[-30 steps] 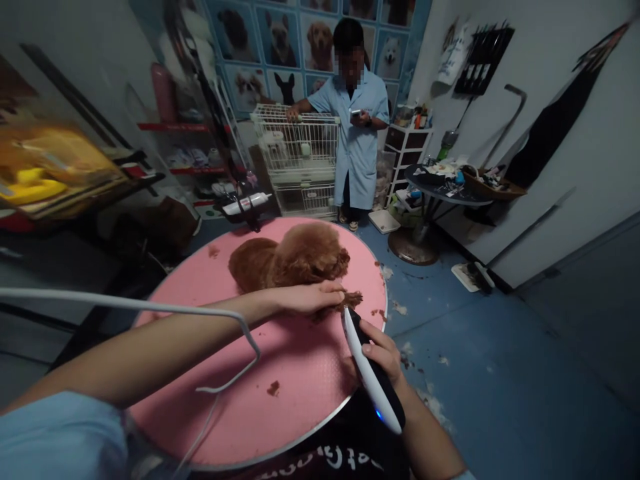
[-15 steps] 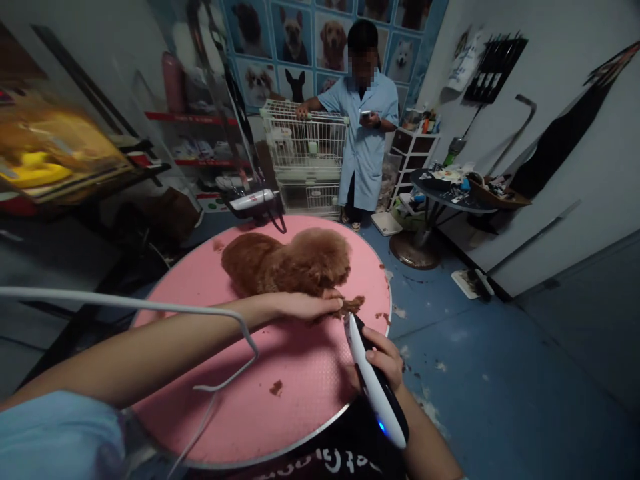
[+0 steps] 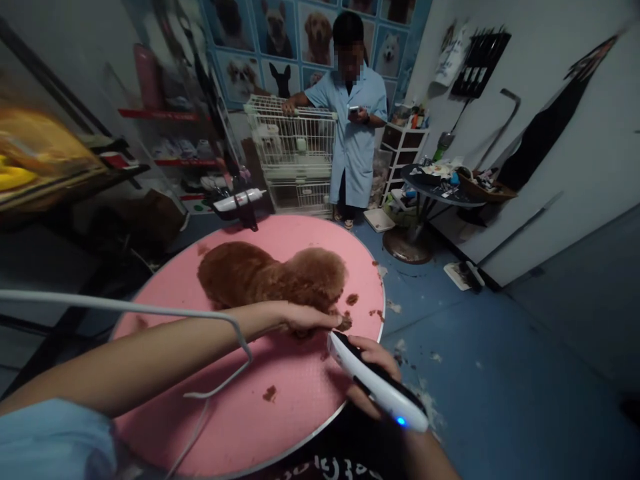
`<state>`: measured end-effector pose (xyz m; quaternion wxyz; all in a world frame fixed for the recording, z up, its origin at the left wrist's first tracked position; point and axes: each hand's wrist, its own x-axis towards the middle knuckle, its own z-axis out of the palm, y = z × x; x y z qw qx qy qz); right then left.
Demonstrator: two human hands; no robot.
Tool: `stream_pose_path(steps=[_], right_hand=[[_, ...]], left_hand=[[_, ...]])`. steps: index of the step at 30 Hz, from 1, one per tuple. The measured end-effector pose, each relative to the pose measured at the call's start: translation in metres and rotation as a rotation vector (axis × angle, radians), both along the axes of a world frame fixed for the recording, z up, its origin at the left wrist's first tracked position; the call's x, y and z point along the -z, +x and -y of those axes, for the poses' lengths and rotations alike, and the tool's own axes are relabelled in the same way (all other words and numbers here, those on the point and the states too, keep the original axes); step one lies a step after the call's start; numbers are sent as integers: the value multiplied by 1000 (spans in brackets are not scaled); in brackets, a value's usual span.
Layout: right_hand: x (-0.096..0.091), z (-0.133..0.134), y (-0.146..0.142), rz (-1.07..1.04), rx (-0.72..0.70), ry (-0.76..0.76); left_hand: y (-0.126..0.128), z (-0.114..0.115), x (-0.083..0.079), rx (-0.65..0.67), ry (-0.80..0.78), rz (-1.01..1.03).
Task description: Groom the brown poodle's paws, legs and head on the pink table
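Observation:
A small brown curly dog (image 3: 265,277) lies on a round pink grooming table (image 3: 280,393). My left hand (image 3: 305,317) reaches across and is closed around the dog's front paw (image 3: 344,322) near the table's right edge. My right hand (image 3: 373,373) grips a white and black electric clipper (image 3: 375,387) with a blue light at its rear. The clipper's head points at the held paw, just below it.
Clumps of brown fur (image 3: 270,393) lie on the table and on the blue floor. A grey metal arm (image 3: 125,307) crosses in front. Another person in a light blue coat (image 3: 353,133) stands by a white wire cage (image 3: 293,153). A cluttered side table (image 3: 440,190) stands at right.
The dog has sunk lower and stretched to the left. My right hand has tilted the clipper flatter, with its head swung left under the paw. A tuft of fur lies beside the paw.

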<state>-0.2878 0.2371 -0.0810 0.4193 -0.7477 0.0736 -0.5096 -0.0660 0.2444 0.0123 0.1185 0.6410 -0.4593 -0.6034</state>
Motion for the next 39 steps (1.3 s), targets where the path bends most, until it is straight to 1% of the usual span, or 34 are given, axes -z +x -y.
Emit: stream_pose_path(steps=[1,2,3,4,6,9,12,14,16,19,23,26,28,31,33,39], right_hand=[[2,-4,-5,-7,-32,190],[5,-8,-10,4,-36,378],[8,-10,-14,28,-26,544],[12,-12,-17,67,-11,675],[17,-11,-18,180,21,837],[17,-3,-4,371,103,949],[12,2,16,487,188,998],[10,3,26,496,196,1003],[9,2,32,486,166,1007],[10,1,36,538,135,1019],[9,2,42,599,206,1025],[7,2,47,588,180,1017],[7,1,47,604,188,997],[6,-1,47,617,208,963],[6,-2,48,598,191,947],[3,-6,49,501,90,987]], left_hand=[[0,-1,2,-13,25,-37],[1,-1,2,-44,37,-59],[1,-2,0,-92,37,-59],[1,-1,-2,-144,31,-44],[0,1,-7,-211,29,-28],[-2,5,-10,-192,35,-103],[-3,7,-8,-193,51,-162],[-3,6,-5,-201,56,-184],[-2,6,-4,-211,53,-193],[-3,5,-9,-240,52,-183],[-5,5,-26,-271,30,-163],[-5,3,-34,-266,28,-162],[-4,1,-33,-260,34,-158],[-2,-2,-25,-253,31,-142],[-2,-4,-22,-244,33,-126],[-5,-14,-33,-315,82,-206]])
